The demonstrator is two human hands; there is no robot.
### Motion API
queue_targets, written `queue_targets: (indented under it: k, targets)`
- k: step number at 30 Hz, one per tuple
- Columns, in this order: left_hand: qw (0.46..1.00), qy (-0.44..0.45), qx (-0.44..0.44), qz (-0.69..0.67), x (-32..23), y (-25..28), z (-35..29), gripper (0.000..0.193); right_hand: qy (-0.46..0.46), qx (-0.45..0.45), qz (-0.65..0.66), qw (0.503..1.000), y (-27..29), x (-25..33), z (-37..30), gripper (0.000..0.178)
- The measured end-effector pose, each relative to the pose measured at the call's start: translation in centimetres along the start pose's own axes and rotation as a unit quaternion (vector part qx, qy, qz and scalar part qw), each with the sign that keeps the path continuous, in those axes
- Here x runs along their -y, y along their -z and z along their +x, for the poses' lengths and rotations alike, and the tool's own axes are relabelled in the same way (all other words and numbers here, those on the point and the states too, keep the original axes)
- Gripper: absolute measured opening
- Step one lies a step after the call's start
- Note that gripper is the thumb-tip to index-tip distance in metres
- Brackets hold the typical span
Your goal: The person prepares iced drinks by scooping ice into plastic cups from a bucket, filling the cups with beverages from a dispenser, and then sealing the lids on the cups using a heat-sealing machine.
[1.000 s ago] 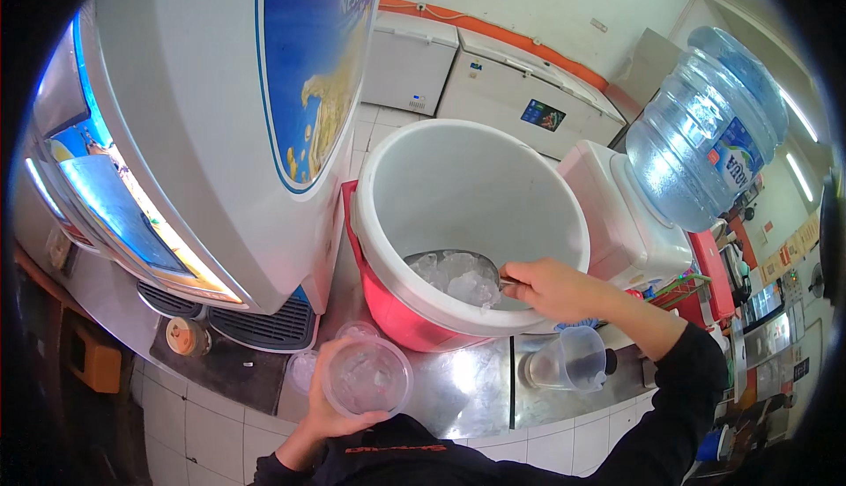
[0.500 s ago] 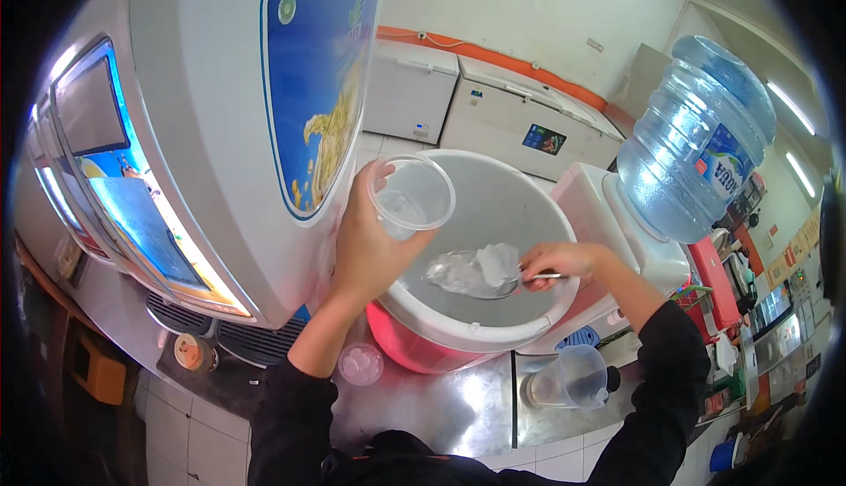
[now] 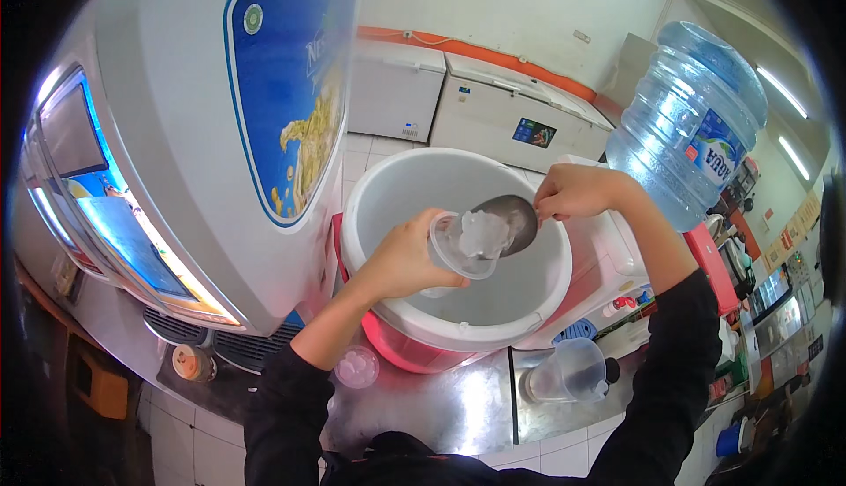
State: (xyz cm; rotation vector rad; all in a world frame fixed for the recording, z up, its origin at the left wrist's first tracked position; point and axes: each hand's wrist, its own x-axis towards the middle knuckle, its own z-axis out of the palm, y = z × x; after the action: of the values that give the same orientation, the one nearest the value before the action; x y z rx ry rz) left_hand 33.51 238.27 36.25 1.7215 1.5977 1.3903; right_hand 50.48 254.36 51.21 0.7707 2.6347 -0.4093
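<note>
My left hand (image 3: 408,259) is wrapped round a clear plastic cup (image 3: 447,255), tilted toward the right above a large white tub (image 3: 374,296). In my right hand (image 3: 577,191) is the handle of a metal scoop (image 3: 526,224), its bowl tipped against the cup's mouth. Chunks of ice (image 3: 484,233) lie across the scoop's lip and the cup's opening. The tub has a pink outer base (image 3: 405,349) and stands on a steel counter (image 3: 397,407). How much ice is deep in the cup I cannot tell.
A tall drink dispenser (image 3: 203,133) stands close on the left. At the right is a water dispenser with a big blue bottle (image 3: 687,133). On the counter sit a small cup of ice (image 3: 357,367), a clear pitcher (image 3: 568,371) and a lidded cup (image 3: 192,363). White chest freezers (image 3: 511,107) line the back wall.
My right hand has lifted the ice-filled scoop up from the tub and tipped it leftward. The cup in my left hand has come right and down to meet it, and ice now slides into it.
</note>
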Motion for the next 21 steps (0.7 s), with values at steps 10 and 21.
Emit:
queue_targets:
  k: [10,21]
  targets:
    - [0.996,-0.016,-0.073,-0.053,0.7,-0.4,0.0,0.08,-0.043,-0.058,0.091,0.993,-0.8,-4.1,-2.8,0.028]
    - [0.997,0.031,-0.062,0.039,-0.5,-0.5,-0.5,0.077,-0.006,-0.046,0.141,0.989,-4.1,-4.2,-1.5,0.027]
